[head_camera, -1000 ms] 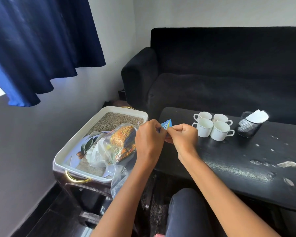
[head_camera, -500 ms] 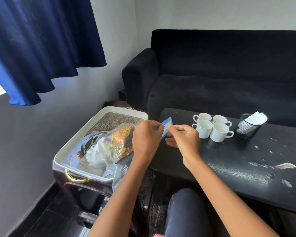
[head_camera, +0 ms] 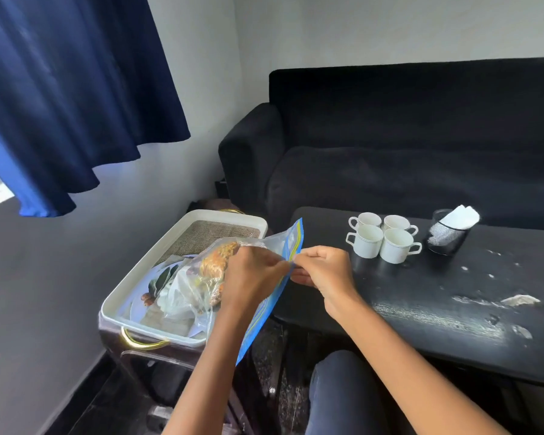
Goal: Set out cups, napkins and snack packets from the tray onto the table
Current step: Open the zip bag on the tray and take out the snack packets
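A clear zip bag [head_camera: 269, 296] with a blue and yellow strip hangs between the tray and the table, with orange snacks [head_camera: 215, 265] inside. My left hand [head_camera: 253, 277] pinches one side of its top edge and my right hand [head_camera: 322, 273] pinches the other. The white tray [head_camera: 132, 287] with gold handles stands on a small dark stand at the left and holds a plate and a crumpled clear wrapper. Several white cups [head_camera: 380, 238] stand grouped on the black table [head_camera: 453, 309]. A black mesh holder [head_camera: 446, 238] with white napkins [head_camera: 460, 216] is right of them.
A black sofa [head_camera: 405, 152] runs behind the table. A blue curtain [head_camera: 60, 89] hangs at the upper left over a grey wall. White scuffs mark the tabletop at the right. My knee in dark trousers [head_camera: 343, 394] is under the table's near edge.
The bag's blue strip has unfolded and now stands up and hangs down between my hands. My hands have drawn slightly apart along its top edge.
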A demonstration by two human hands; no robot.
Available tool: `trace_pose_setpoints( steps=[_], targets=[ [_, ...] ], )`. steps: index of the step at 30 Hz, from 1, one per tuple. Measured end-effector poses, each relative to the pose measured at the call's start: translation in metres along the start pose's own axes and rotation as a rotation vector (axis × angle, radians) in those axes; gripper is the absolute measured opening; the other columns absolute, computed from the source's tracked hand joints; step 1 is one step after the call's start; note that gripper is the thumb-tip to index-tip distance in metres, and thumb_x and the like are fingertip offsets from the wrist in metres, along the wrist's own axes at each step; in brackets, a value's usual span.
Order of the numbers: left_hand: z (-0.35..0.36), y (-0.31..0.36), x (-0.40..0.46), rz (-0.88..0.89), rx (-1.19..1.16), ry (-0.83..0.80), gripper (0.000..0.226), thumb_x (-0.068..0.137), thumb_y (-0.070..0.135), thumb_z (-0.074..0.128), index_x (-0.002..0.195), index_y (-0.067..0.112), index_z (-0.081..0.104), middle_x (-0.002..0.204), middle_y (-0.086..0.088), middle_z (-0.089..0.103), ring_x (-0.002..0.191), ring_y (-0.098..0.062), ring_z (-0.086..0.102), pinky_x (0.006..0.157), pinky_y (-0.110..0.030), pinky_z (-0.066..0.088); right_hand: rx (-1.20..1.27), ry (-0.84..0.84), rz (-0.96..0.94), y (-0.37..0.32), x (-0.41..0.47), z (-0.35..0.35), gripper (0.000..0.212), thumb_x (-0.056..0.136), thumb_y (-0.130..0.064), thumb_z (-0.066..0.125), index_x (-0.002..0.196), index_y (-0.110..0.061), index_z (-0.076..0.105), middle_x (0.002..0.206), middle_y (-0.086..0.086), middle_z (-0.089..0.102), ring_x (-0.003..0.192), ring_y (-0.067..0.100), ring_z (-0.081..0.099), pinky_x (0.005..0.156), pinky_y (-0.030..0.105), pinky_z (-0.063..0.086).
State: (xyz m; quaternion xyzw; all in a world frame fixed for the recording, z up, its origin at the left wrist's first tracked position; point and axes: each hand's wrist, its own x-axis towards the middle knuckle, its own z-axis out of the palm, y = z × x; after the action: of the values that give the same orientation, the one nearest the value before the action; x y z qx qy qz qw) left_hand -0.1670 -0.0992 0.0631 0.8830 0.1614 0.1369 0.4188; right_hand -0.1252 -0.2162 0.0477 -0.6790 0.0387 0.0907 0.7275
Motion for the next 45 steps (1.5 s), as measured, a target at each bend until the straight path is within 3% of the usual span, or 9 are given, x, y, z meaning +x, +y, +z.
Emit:
trace_pose_setpoints(
  steps=[4, 9, 14, 17, 21, 29, 34, 40, 45],
  targets=[
    [0.0, -0.003, -0.005, -0.075, -0.166, 0.091, 0.014, 0.078, 0.011, 0.064, 0.066, 0.008, 0.07, 0.062, -0.006, 0.069, 0.059, -0.024, 0.066, 0.064, -0.041, 0.054, 0.016, 0.03, 0.002, 0.006, 0.002, -0.001, 0.018, 0.073, 0.003, 0.061, 0.064, -0.009, 0.068, 0.061, 0.009, 0.071, 0.055, 0.016, 0.069, 0.053, 0.023, 0.054],
    [-0.01, -0.014, 0.0, -0.159, -0.31, 0.181, 0.013, 0.082, 0.009, 0.064, 0.076, 0.013, 0.074, 0.075, -0.008, 0.073, 0.07, -0.027, 0.07, 0.073, -0.046, 0.059, 0.032, 0.064, 0.033, 0.012, 0.006, -0.012, 0.014, 0.076, 0.004, 0.06, 0.071, -0.008, 0.066, 0.067, 0.01, 0.071, 0.058, 0.015, 0.07, 0.052, 0.022, 0.054],
    [-0.002, -0.009, -0.003, -0.164, -0.384, 0.151, 0.017, 0.082, 0.006, 0.064, 0.071, 0.016, 0.071, 0.075, -0.009, 0.073, 0.067, -0.026, 0.071, 0.061, -0.035, 0.058, 0.024, -0.04, 0.034, 0.01, -0.002, -0.006, 0.003, 0.079, -0.01, 0.068, 0.082, -0.007, 0.068, 0.073, 0.01, 0.073, 0.063, 0.017, 0.071, 0.055, 0.025, 0.055],
    [0.0, -0.007, -0.003, -0.135, -0.417, 0.163, 0.018, 0.082, 0.005, 0.065, 0.071, 0.018, 0.071, 0.073, -0.004, 0.074, 0.059, -0.015, 0.071, 0.051, -0.021, 0.055, -0.043, -0.119, 0.052, 0.012, -0.013, -0.001, 0.015, 0.077, -0.019, 0.075, 0.083, -0.007, 0.069, 0.076, 0.009, 0.074, 0.064, 0.018, 0.07, 0.06, 0.03, 0.059],
    [0.001, -0.009, -0.002, -0.127, -0.426, 0.196, 0.008, 0.082, 0.01, 0.067, 0.082, 0.01, 0.075, 0.068, 0.003, 0.073, 0.059, -0.015, 0.071, 0.053, -0.024, 0.056, -0.077, -0.189, 0.116, 0.023, -0.028, 0.002, 0.004, 0.08, -0.008, 0.071, 0.078, -0.009, 0.068, 0.066, 0.005, 0.072, 0.057, 0.016, 0.067, 0.057, 0.029, 0.059],
    [-0.001, -0.014, -0.003, 0.014, -0.035, -0.145, 0.013, 0.071, 0.038, 0.077, 0.075, 0.028, 0.07, 0.06, 0.008, 0.065, 0.059, -0.008, 0.064, 0.055, -0.022, 0.046, -0.044, -0.116, 0.045, 0.015, -0.019, -0.004, 0.009, 0.079, -0.004, 0.07, 0.075, -0.012, 0.073, 0.068, 0.007, 0.073, 0.06, 0.019, 0.07, 0.056, 0.027, 0.056],
    [-0.009, -0.012, -0.002, 0.006, -0.122, 0.076, 0.017, 0.076, 0.013, 0.069, 0.064, 0.024, 0.067, 0.058, 0.005, 0.066, 0.061, -0.019, 0.068, 0.062, -0.03, 0.052, -0.035, -0.077, 0.058, 0.019, -0.016, -0.012, 0.015, 0.081, 0.003, 0.066, 0.076, -0.01, 0.069, 0.067, 0.007, 0.071, 0.056, 0.016, 0.068, 0.053, 0.024, 0.054],
    [-0.027, -0.019, 0.001, -0.068, -0.2, 0.326, 0.01, 0.075, 0.015, 0.067, 0.069, 0.022, 0.069, 0.066, 0.003, 0.069, 0.064, -0.019, 0.068, 0.065, -0.033, 0.055, -0.023, -0.038, 0.093, 0.029, -0.016, -0.024, 0.014, 0.079, 0.003, 0.067, 0.077, -0.011, 0.067, 0.072, 0.013, 0.071, 0.058, 0.021, 0.068, 0.052, 0.025, 0.055],
    [-0.028, -0.019, 0.001, -0.074, -0.208, 0.368, 0.004, 0.077, 0.015, 0.067, 0.077, 0.017, 0.071, 0.07, 0.002, 0.069, 0.066, -0.021, 0.068, 0.071, -0.039, 0.057, -0.045, 0.004, 0.098, 0.035, -0.015, -0.025, 0.014, 0.079, -0.001, 0.068, 0.091, -0.007, 0.066, 0.076, 0.013, 0.071, 0.057, 0.02, 0.068, 0.05, 0.025, 0.054]
  ],
)
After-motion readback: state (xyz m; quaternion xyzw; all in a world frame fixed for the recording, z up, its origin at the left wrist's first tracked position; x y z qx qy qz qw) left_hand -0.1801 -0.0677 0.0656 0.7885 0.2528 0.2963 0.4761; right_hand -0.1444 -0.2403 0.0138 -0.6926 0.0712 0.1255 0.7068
